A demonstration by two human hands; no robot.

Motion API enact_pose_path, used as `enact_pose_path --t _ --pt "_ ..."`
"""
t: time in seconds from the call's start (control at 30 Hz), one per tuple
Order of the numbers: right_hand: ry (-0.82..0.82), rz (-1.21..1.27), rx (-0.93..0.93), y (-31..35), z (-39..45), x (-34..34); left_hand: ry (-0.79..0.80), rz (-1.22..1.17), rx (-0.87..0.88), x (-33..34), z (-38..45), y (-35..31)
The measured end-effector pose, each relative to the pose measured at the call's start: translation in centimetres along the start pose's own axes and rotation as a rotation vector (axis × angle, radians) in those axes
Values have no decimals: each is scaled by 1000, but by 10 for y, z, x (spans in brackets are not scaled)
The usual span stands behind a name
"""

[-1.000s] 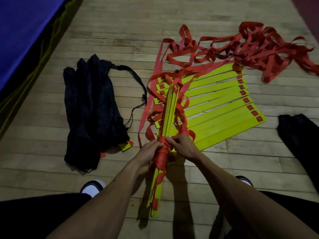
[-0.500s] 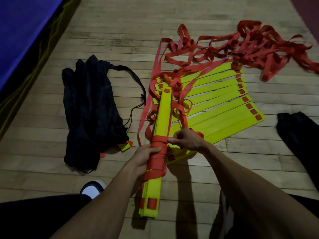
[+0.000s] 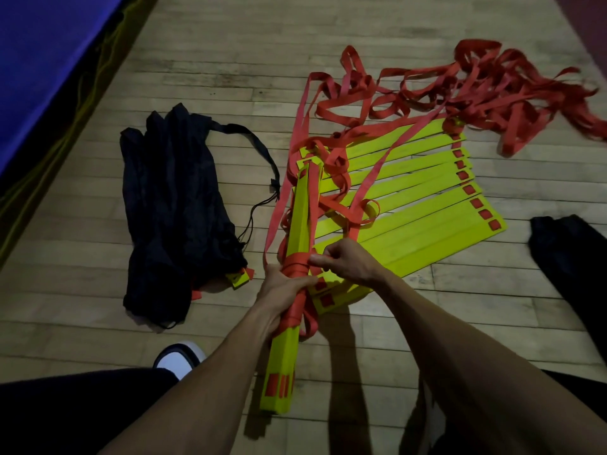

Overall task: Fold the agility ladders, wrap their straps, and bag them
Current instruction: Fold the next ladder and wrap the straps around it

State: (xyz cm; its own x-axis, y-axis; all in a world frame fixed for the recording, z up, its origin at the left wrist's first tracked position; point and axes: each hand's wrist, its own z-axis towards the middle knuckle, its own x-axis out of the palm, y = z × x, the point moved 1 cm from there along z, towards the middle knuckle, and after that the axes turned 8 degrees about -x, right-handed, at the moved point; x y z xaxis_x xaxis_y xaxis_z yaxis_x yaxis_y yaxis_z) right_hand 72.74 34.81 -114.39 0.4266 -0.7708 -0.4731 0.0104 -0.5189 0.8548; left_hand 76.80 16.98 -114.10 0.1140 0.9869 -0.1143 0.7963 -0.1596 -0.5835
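Observation:
A stacked bundle of yellow ladder rungs (image 3: 300,221) points away from me above the wooden floor. My left hand (image 3: 282,287) grips it around the middle, where red strap (image 3: 295,262) is wound in several turns. My right hand (image 3: 345,262) pinches that strap just right of the bundle. Under the bundle, a second ladder (image 3: 410,205) lies fanned out flat, its rungs yellow with red tabs. Loose red strap (image 3: 476,83) is piled in a tangle behind it. At left lies a black drawstring bag (image 3: 174,205) with a yellow rung end poking out of its near end.
A blue mat (image 3: 42,54) borders the floor at the far left. Another black bag (image 3: 571,254) lies at the right edge. My shoe (image 3: 180,357) and dark trouser legs fill the bottom of the view. Bare wooden floor (image 3: 230,60) stretches beyond the bags.
The bundle has rolled in my left hand from edge-on to flat and on toward its edge. My right hand has carried the strap around it, from on top to the right side.

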Motion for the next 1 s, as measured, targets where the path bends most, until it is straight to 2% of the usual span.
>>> enact_pose_path --t 0.17,0.37,0.5,0.57,0.63,0.73,0.8,0.9,1.0 --pt "109 5 6 0 0 -13 236 -300 -51 -1 -7 -1" --pt "38 -31 13 0 -1 -13 262 -321 -33 2 -10 -6" --pt "7 -77 24 2 1 3 293 -436 -174 9 -10 -5" --pt "18 -38 36 3 2 3 317 -439 -183 10 -11 -8" --pt "76 -4 43 3 1 -3 291 -396 -167 9 -10 -11" --pt "108 77 55 3 -3 -16 141 -234 -104 6 -2 -10" --pt "138 82 47 4 -4 -20 103 -215 -92 4 1 -5" --pt "215 31 55 2 -4 -20 116 -230 -112 1 1 -2" --pt "285 -147 31 -7 -3 -18 65 -209 -164 0 7 2"
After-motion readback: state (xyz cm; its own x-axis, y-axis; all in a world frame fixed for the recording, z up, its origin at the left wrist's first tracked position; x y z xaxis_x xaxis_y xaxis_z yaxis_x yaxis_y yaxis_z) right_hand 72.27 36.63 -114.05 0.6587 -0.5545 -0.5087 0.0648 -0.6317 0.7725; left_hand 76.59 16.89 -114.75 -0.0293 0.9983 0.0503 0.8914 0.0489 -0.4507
